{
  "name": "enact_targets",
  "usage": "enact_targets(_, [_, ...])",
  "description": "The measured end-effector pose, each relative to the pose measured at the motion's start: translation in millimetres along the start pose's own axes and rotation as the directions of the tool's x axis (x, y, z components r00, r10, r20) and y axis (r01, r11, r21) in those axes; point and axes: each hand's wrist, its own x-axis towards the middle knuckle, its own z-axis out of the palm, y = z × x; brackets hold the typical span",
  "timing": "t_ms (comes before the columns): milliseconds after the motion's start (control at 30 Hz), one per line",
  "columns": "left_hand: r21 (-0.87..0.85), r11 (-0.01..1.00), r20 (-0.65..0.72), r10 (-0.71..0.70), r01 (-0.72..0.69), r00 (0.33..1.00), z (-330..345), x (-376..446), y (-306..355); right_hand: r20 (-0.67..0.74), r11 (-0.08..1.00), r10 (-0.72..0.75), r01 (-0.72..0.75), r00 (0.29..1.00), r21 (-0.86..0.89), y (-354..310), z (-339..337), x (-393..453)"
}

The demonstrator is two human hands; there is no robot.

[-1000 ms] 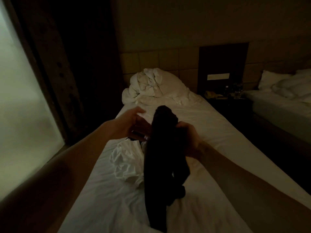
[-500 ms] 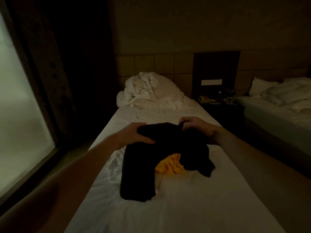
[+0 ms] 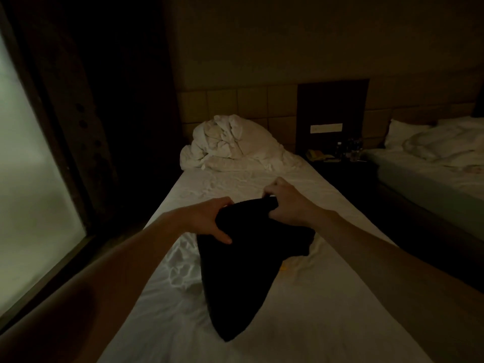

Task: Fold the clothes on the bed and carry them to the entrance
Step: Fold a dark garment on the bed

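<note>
The left hand (image 3: pixel 209 221) is closed on the near-left top edge of the dark garment (image 3: pixel 243 263), thumb laid over the cloth and fingers curled behind it. The garment is lifted at its top and hangs down toward the viewer, its long axis running from the hands near mid-bed to a low point that seems to rest on the sheet of the bed (image 3: pixel 327 323) close to the camera. It narrows toward that end, with a loose flap out to the right. A scrap of yellow cloth (image 3: pixel 282 268) peeks out just under the flap. The right hand (image 3: pixel 288 205) pinches the far-right top edge, touching the cloth. The 2 hands sit close together, both equally on the top edge, so I judge that the coming fold means bringing that edge down along the long axis toward the low end.
</note>
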Motion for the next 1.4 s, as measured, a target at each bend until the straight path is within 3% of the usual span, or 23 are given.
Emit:
enact_targets(67, [-0.088,0.99,0.115,-0.101,0.112,0.988,3.5,-2.4,8.7,-0.058,1.0,-0.003,0.004,0.998,0.009,-2.6,1.2,-1.5])
enact_targets(133, [-0.289,0.931,0.159,-0.183,0.223,0.97,6.3,-4.2,17.1,-0.048,0.99,0.052,-0.045,0.998,0.133,-4.6,-1.7,-2.6])
enact_targets(200, [-0.472,0.844,0.137,-0.217,0.256,0.967,7.9,-3.3,21.1,0.038,0.969,0.132,-0.137,0.991,0.204,-6.6,-4.0,-1.3])
enact_targets(267, [-0.558,0.811,0.029,-0.192,0.175,0.981,8.6,0.9,21.4,0.136,0.944,0.207,-0.234,0.969,0.234,-10.0,-4.7,0.5])
enact_targets(367, [-0.475,0.88,-0.311,-0.169,0.001,0.935,11.8,10.7,17.2,0.269,0.775,0.297,-0.396,0.916,0.492,-13.5,-1.9,-2.0])
enact_targets(467, [-0.133,0.98,-0.544,0.052,-0.147,0.838,16.8,18.1,11.9,0.388,0.508,0.426,-0.571,0.817,0.645,-13.0,-1.8,-6.8])
enact_targets(533, [0.09,0.964,-0.537,0.26,-0.251,0.803,22.2,13.7,16.0,0.376,0.378,0.509,-0.593,0.775,0.711,-8.9,1.0,-4.3])
enact_targets(600, [0.235,0.91,-0.412,0.412,-0.342,0.813,28.3,8.7,22.9,0.375,0.25,0.534,-0.566,0.758,0.786,-7.2,1.6,-0.8])
enact_targets(667, [0.136,0.914,-0.292,0.406,-0.383,0.866,39.4,6.9,31.5,0.398,0.129,0.536,-0.538,0.745,0.833,-8.9,1.3,0.9])
enact_targets(733, [-0.095,0.944,-0.26,0.283,-0.316,0.923,51.5,9.2,42.0,0.416,0.051,0.515,-0.512,0.749,0.858,-9.5,-0.7,-0.4])
enact_targets(833, [-0.147,0.962,-0.415,0.152,-0.231,0.897,62.9,20.7,40.7,0.444,-0.034,0.387,-0.469,0.808,0.883,-19.6,-2.5,-7.1])
enact_targets(900, [-0.134,0.972,-0.526,0.097,-0.195,0.845,57.9,26.3,34.2,0.414,0.065,0.311,-0.454,0.855,0.889,-19.3,-3.1,-8.1])
enact_targets(967, [-0.18,0.969,-0.601,0.028,-0.169,0.799,48.0,28.9,30.3,0.355,0.247,0.298,-0.431,0.886,0.868,-16.7,-4.8,-9.1])
enact_targets(1067, [-0.436,0.876,-0.583,-0.1,-0.207,0.806,36.8,25.1,35.4,0.268,0.574,0.298,-0.396,0.916,0.716,-14.9,5.1,-9.5])
enact_targets(1233, [-0.743,0.634,-0.47,-0.265,-0.215,0.842,32.9,14.4,44.8,0.195,0.75,0.144,-0.235,0.97,0.618,-22.6,24.0,-7.5])
enact_targets(1300, [-0.74,0.653,-0.467,-0.327,-0.161,0.822,29.0,12.8,38.8,0.208,0.801,0.119,-0.218,0.971,0.558,-23.4,24.2,-9.6])
enact_targets(1400, [-0.633,0.768,-0.558,-0.364,-0.099,0.746,18.2,8.0,25.5,0.14,0.875,0.116,-0.168,0.983,0.454,-19.0,24.9,-13.0])
